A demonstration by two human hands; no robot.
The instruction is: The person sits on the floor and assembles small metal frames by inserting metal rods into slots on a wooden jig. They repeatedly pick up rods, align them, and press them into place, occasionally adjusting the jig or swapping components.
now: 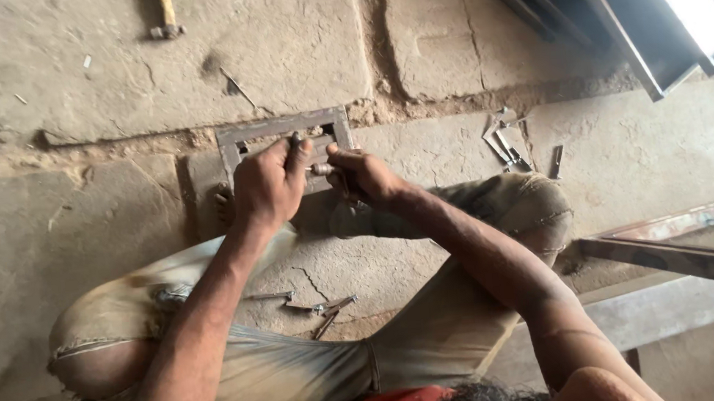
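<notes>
A small rectangular metal frame (281, 127) lies on the stone floor in front of me. My left hand (267, 185) is closed around a dark tool handle whose top sticks out above the thumb, over the frame's lower bar. Close beside it, my right hand (361, 173) pinches a small light metal piece (320, 168) that points toward the left hand. Both hands hover over the frame; what lies under them is hidden.
Small metal pieces (319, 306) lie on the floor between my legs, and more scraps (507, 144) sit to the right. A hammer (164, 20) rests at the top left. Long steel bars (675, 256) run along the right, with a metal frame (657, 24) at the upper right.
</notes>
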